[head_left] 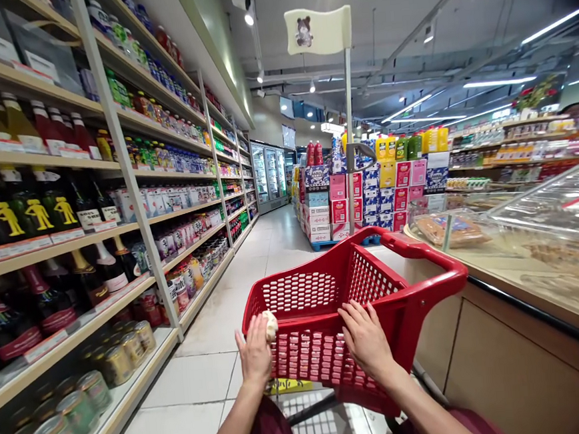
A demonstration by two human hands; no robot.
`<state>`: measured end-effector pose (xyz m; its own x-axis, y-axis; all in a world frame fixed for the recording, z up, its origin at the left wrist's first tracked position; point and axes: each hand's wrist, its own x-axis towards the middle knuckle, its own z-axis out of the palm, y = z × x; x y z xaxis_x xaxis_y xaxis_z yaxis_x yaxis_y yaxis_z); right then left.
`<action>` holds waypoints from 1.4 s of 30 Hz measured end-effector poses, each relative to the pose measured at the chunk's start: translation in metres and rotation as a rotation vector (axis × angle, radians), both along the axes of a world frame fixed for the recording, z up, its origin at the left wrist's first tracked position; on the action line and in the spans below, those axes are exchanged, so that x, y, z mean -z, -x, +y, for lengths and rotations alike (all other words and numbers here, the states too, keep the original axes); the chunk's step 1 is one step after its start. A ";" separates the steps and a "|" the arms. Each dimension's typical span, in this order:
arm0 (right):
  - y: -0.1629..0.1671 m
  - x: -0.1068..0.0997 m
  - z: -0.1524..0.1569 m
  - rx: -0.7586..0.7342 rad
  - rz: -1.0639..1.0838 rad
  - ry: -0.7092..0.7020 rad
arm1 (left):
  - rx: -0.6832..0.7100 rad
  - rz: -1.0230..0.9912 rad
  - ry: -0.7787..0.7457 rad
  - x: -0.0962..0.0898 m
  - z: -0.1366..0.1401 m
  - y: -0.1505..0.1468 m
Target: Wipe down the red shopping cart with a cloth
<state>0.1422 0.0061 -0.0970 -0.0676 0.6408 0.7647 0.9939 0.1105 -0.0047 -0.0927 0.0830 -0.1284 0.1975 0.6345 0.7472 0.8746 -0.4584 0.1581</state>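
A red plastic shopping cart (pixel 307 319) with a perforated basket stands sideways just in front of me, its push handle (pixel 438 282) toward the right. My left hand (pixel 257 353) grips the basket's left end, thumb side toward the basket. A small lumpy cream-coloured thing (pixel 270 325) shows at its fingers; I cannot make out what it is, or whether it is held or fixed to the cart. Over the near rim lie the fingers of my right hand (pixel 366 338), holding the basket's side. The fingertips are partly hidden behind the rim.
Tall shelves (pixel 184 152) of bottles and cans line the left. A tiled aisle (pixel 238 274) runs back to glass-door fridges (pixel 268 172). Stacked drink cartons (pixel 339 206) stand behind the cart, near a bear flag (pixel 317 31) on a pole. A food counter (pixel 526 298) borders the right.
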 end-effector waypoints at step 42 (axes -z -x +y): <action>0.080 -0.013 0.036 -0.251 -0.020 0.301 | 0.058 0.239 0.196 -0.003 -0.010 -0.018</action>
